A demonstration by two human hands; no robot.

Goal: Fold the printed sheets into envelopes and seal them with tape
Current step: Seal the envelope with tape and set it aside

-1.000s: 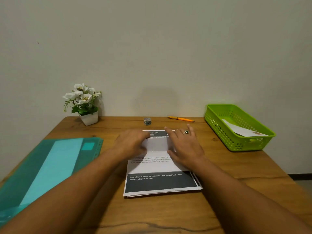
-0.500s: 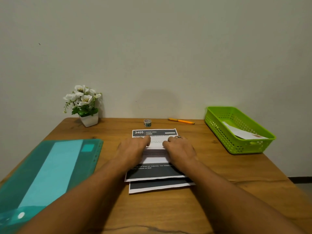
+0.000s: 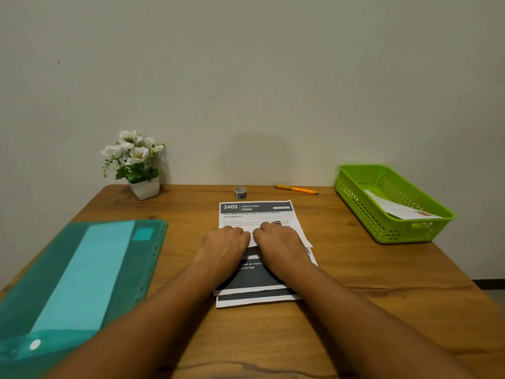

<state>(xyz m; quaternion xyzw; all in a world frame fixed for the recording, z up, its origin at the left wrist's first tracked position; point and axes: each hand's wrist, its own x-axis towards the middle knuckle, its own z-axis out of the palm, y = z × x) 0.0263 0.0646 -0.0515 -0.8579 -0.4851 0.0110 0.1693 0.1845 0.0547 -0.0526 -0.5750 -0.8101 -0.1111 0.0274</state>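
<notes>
Sheets (image 3: 254, 302) lie stacked close before you. Your left hand (image 3: 222, 248) and right hand (image 3: 282, 246) meet knuckle to knuckle, fingers curled onto the folded edge of the top sheet (image 3: 250, 277). Align corners squarely, then press outward from centre. Tape (image 3: 240, 192) stands beyond, untouched.

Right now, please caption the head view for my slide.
Left hand and right hand rest on the printed sheets on a wooden table; tape roll, pen and green basket stand beyond.
</notes>
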